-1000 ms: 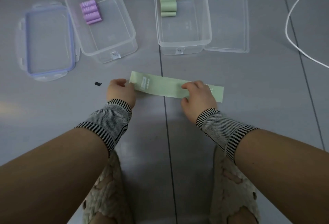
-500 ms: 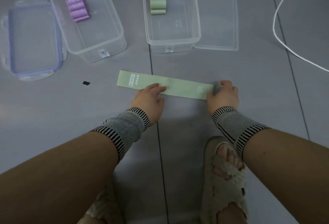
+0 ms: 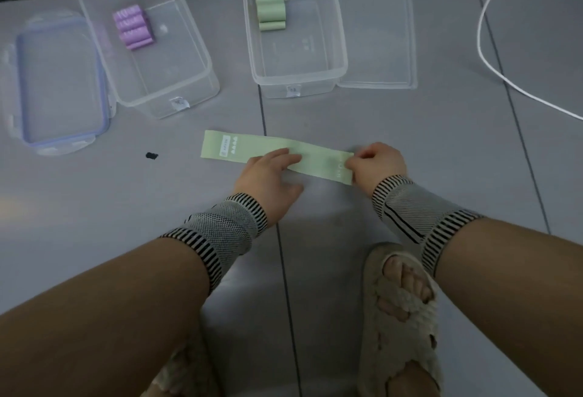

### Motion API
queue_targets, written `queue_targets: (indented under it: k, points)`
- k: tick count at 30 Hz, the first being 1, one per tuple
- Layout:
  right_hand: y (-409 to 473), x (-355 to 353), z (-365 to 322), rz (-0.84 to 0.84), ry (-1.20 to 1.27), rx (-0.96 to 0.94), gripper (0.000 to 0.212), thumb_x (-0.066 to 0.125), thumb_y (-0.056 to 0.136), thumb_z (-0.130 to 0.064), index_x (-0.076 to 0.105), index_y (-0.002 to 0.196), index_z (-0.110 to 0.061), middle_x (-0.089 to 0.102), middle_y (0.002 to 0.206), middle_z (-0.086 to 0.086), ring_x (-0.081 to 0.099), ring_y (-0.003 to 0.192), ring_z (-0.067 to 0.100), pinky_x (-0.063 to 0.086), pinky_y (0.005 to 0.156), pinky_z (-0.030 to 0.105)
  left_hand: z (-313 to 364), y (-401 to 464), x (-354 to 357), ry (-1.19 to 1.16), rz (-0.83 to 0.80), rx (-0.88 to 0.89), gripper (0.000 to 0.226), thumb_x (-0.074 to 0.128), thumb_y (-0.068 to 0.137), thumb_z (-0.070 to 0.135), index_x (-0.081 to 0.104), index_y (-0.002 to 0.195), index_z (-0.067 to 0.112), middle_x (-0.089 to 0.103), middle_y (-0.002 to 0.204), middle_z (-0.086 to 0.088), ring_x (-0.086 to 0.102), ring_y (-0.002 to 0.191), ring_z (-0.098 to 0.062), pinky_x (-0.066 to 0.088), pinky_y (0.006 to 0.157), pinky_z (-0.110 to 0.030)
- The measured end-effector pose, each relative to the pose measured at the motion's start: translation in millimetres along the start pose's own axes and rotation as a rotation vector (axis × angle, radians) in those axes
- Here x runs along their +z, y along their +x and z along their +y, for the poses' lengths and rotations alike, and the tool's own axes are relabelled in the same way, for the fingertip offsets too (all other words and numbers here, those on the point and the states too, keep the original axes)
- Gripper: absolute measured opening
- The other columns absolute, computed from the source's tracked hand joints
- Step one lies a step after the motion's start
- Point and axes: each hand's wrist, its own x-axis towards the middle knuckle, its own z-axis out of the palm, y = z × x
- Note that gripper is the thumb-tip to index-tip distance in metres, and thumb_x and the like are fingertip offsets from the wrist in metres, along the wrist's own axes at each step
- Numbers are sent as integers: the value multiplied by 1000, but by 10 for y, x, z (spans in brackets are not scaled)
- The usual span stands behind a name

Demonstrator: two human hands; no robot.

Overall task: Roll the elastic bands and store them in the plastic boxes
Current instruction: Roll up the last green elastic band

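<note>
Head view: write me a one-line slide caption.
Left hand presses a flat green band while the right hand pinches its end, near boxes holding rolled bands.

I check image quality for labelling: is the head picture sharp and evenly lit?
Head view: soft overall, print on the green band hardly readable; dim light, a glare spot in the left box; wide-angle bending at the edges; right hand slightly blurred.
</note>
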Motion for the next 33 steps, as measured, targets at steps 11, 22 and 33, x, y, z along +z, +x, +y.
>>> queue_targets:
  k: [11,22,33]
  points:
    - [-909,-357,-1480,-459,632,-191,22,51,83,8,52,84,-14,57,78,9,61,66,21,51,56,30,239,-366,-1218,-128,101,130,84,75,73,25,30,143,22,41,142,2,40,129,-16,28,102,-18]
    - [-2044,-1449,-2490,-354,-275,-890,28,68,77,-7,50,80,-28,65,72,-6,63,69,15,55,73,34,1233,-1259,-2736,-357,167,243,42,58,86,11,53,126,22,63,120,6,55,114,-8,40,104,-31]
    - [-3158,-1950,-2470,-162,265,-809,22,71,78,-8,55,82,-24,66,75,2,59,67,13,50,70,28,1671,-2473,-2873,-449,459,157,11,66,81,14,66,79,25,65,72,12,60,68,-7,52,79,-29]
